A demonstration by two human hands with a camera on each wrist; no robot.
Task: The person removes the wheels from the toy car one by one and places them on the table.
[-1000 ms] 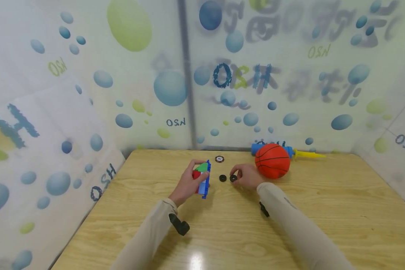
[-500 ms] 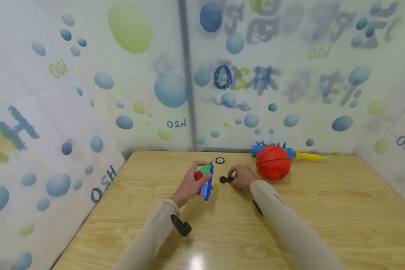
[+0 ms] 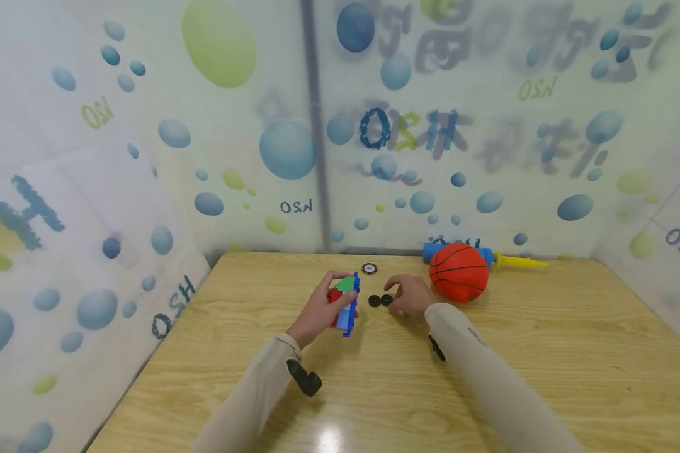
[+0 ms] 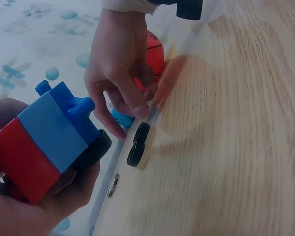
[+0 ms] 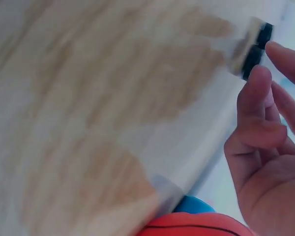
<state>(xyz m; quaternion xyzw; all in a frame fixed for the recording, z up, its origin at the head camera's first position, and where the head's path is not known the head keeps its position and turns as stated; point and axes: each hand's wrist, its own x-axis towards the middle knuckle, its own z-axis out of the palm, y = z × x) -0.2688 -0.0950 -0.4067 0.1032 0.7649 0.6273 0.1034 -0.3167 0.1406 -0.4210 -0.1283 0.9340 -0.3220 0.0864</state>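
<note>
Black wheels lie paired left of the red ball. Nearer the ball, the right hand seems relaxed, holding nothing (contact with the wheels is unclear); a careless nudge could scatter them. Farther left of the ball, the left hand grips the block toy; oversqueezing might break it apart.

Mirror-written "H2O" lettering, apparently, across the bubble-patterned backdrop
</note>
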